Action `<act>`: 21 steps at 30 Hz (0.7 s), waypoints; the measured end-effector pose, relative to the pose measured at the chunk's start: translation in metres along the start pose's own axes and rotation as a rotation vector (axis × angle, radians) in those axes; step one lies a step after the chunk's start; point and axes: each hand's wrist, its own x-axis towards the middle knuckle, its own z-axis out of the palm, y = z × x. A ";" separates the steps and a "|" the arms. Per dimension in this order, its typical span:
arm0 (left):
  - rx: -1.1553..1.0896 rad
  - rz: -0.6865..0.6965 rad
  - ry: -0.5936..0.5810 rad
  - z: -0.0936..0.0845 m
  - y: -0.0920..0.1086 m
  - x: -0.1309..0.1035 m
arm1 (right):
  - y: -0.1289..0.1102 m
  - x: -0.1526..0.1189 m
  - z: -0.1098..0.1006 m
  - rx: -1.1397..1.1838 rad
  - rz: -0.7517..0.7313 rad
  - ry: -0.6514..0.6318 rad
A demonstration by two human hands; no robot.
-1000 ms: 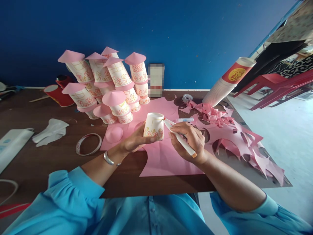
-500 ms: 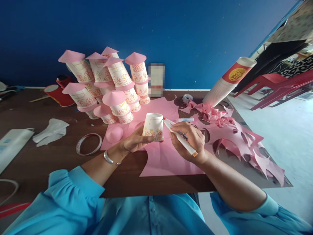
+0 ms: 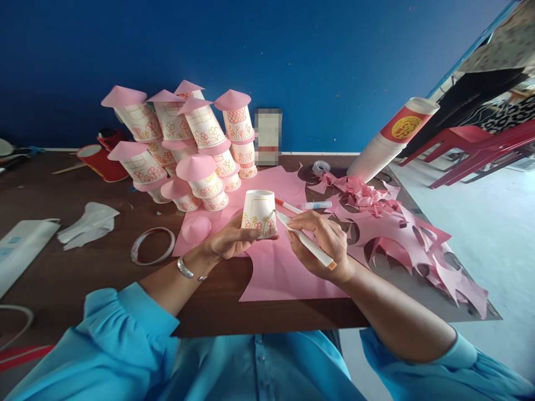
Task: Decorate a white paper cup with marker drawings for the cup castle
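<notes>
My left hand [image 3: 234, 238] is closed around the lower part of a white paper cup [image 3: 259, 209], which stands upside down with its narrow end up. Red and yellow flowers and a thin yellow outline are drawn on its side. My right hand [image 3: 324, 242] grips a white marker [image 3: 311, 248] with an orange end, its tip at the right side of the cup. A second marker [image 3: 288, 205], white with a red-orange tip, lies behind it, partly hidden by my right hand. Beneath both hands is a sheet of pink paper [image 3: 284, 278].
Stacked decorated cups with pink paper cones [image 3: 196, 167] stand at the back left. A roll of tape [image 3: 152, 246] lies on the left. Cut pink scraps [image 3: 401, 231] cover the right side, near a leaning stack of paper cups [image 3: 376, 156]. Red stools [image 3: 468, 139] stand beyond.
The cup has shifted slightly left and up and turned a little, showing more of the yellow outline. The marker tip has moved left and down onto the cup's side.
</notes>
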 end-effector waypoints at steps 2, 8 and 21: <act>0.014 -0.003 0.009 0.001 0.001 0.000 | 0.000 0.000 0.000 -0.002 0.001 0.000; 0.100 -0.006 0.007 0.008 0.008 0.003 | 0.001 -0.001 0.001 0.001 -0.103 0.078; 0.281 0.035 0.072 0.012 0.008 0.007 | -0.007 -0.003 0.006 -0.023 -0.157 -0.028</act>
